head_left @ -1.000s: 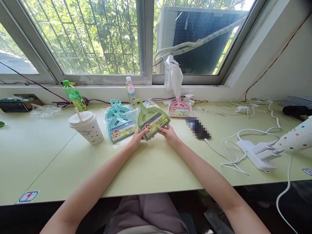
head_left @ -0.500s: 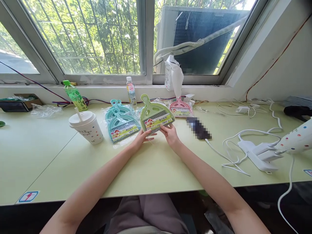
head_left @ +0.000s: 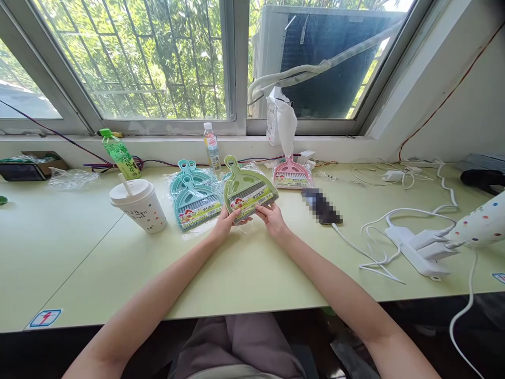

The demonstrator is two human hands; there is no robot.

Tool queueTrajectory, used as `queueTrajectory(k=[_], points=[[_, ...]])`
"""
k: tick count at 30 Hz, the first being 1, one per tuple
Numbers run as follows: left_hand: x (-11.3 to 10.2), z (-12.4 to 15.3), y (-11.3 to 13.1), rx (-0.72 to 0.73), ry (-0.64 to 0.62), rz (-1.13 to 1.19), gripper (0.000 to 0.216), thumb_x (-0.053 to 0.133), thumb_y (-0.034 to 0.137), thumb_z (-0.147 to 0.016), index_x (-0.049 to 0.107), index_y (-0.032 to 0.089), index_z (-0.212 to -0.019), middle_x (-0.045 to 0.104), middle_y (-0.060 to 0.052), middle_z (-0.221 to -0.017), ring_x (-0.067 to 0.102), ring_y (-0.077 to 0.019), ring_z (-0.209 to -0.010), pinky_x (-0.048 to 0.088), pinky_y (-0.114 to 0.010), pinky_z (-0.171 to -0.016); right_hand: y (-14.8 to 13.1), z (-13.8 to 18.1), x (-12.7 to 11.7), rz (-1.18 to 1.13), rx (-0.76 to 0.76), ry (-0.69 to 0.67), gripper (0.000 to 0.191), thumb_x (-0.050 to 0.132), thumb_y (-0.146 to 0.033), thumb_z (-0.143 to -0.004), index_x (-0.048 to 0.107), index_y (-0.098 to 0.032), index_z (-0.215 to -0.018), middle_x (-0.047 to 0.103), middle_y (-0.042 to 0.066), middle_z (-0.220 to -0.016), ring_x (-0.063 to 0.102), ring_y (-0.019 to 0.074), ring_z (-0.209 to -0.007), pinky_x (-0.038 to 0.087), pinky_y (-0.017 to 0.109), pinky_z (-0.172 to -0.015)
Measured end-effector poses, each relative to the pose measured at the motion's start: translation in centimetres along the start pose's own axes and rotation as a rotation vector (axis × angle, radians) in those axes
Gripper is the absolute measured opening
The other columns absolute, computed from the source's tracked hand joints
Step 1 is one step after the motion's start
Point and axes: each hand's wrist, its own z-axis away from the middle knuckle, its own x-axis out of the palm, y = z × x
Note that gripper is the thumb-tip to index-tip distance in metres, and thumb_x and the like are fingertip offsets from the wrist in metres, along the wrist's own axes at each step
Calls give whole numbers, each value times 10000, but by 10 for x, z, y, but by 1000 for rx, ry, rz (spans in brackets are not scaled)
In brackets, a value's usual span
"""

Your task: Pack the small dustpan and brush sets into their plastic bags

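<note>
A green dustpan and brush set [head_left: 249, 190] with a yellow printed label is held tilted above the table. My left hand [head_left: 226, 221] grips its lower left edge, and my right hand [head_left: 271, 217] pinches the lower right edge. Just left of it, teal dustpan and brush sets [head_left: 197, 202] lie overlapping in clear plastic wrap. Behind and to the right rests a pink dustpan and brush set [head_left: 292, 173], also with a label. Parts of the fingers are hidden behind the green set.
A white lidded cup [head_left: 140, 208] with a straw stands left, near a green bottle [head_left: 121, 155]. A clear bottle [head_left: 212, 147] is by the window sill. To the right are a phone [head_left: 321, 207] on a cable, a power strip [head_left: 414, 252] and loose white cords.
Both hands have moved slightly left with the green dustpan and brush set, which sits a little lower. The other things on the table stay put.
</note>
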Motion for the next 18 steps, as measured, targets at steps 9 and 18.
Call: queueTrajectory(k=[9, 18], points=[[2, -1, -1, 19, 62, -20, 588, 681, 410, -759, 382, 203, -1220, 632, -131, -1209, 718, -253, -823, 581, -430, -777, 4, -2, 0, 11, 5, -13, 418, 785, -149, -587, 576, -214, -943, 697, 19, -956, 670, 200, -988, 538, 364, -973], [1, -1, -1, 34, 45, -55, 620, 689, 432, -752, 369, 197, -1229, 629, -143, -1206, 715, -265, -855, 584, -432, -772, 4, -2, -1, 29, 16, -16, 444, 791, -149, -578, 589, -212, -968, 705, 20, -971, 665, 199, -999, 535, 364, -969]])
